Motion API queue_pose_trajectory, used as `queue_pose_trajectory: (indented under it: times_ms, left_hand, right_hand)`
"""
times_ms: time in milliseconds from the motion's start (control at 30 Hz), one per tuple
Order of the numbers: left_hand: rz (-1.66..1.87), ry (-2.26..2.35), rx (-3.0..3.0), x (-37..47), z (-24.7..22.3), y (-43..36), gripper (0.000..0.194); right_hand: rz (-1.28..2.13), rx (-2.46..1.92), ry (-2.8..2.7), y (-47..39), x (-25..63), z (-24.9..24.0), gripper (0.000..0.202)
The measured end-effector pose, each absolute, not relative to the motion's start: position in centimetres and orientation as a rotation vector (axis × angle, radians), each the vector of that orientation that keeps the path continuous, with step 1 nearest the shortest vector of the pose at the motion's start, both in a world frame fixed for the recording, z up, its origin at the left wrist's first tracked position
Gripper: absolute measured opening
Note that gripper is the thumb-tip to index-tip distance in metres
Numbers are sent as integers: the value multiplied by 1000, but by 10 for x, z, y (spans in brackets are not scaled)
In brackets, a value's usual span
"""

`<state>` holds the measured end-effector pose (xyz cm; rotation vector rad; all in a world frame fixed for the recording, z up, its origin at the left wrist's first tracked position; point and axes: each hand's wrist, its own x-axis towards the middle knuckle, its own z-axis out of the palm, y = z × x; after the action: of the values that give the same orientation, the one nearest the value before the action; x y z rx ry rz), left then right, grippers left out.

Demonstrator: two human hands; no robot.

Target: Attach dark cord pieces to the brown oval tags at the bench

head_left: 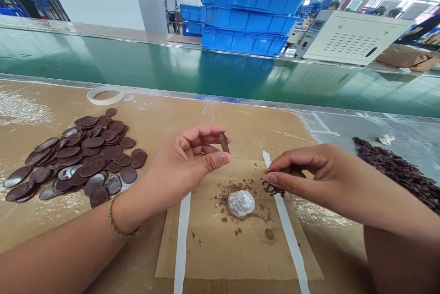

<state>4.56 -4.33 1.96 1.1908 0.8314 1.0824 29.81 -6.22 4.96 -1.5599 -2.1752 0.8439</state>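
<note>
Blue crates were stacked behind the green belt, contents not visible from here. On the cardboard sheet a small silvery dish sat with brown specks around it. Left hand was raised a bit, pinching a brown oval piece edge-on between thumb and fingers. Right hand hovered low, fingertips closed on a dark comb-like part just right of the dish. Oval pile sat well off left.
</note>
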Motion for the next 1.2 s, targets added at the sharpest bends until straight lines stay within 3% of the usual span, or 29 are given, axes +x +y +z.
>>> queue_pose_trajectory:
  times_ms: [133, 333, 933, 1200]
  left_hand:
    - [1102, 828, 1192, 44, 18, -43, 42]
    - [1094, 841, 1223, 43, 16, -42, 40]
    - [1107, 1188, 1434, 45, 21, -51, 29]
    - [1139, 1245, 1410, 43, 16, -48, 37]
  right_hand:
    - [1166, -1618, -2190, -51, 297, 39, 26]
    - [1324, -1571, -2132, -49, 288, 33, 24]
    - [1289, -1636, -2113, -52, 273, 39, 10]
    - [1207, -1586, -2147, -54, 271, 36, 9]
